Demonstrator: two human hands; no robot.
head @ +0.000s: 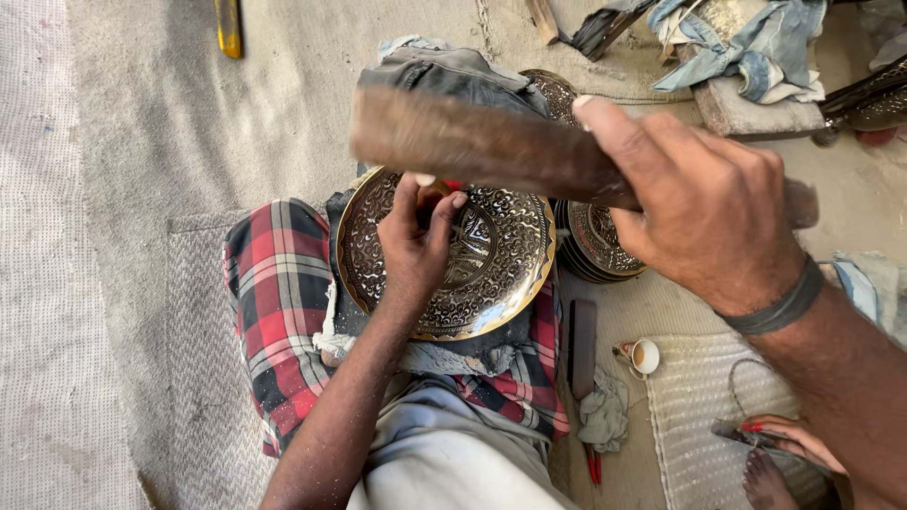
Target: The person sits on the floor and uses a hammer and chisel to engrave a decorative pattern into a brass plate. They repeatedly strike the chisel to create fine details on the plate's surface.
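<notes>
An engraved brass plate (501, 260) rests on my lap, over dark cloth and a red checked wrap (279, 283). My left hand (416, 241) sits on the plate's middle, fingers pinched on a small chisel-like tool (436, 189) held upright against the metal. My right hand (704, 212) is raised above the plate, shut on a thick brown wooden mallet (472, 142) that points left and looks motion-blurred.
A stack of similar engraved plates (595, 241) lies right of my lap. A small cup (645, 356), a dark flat bar (582, 345), a crumpled rag (605, 416) and red-handled pliers (592, 465) lie on the mat. Another person's hand (798, 439) and foot show at lower right.
</notes>
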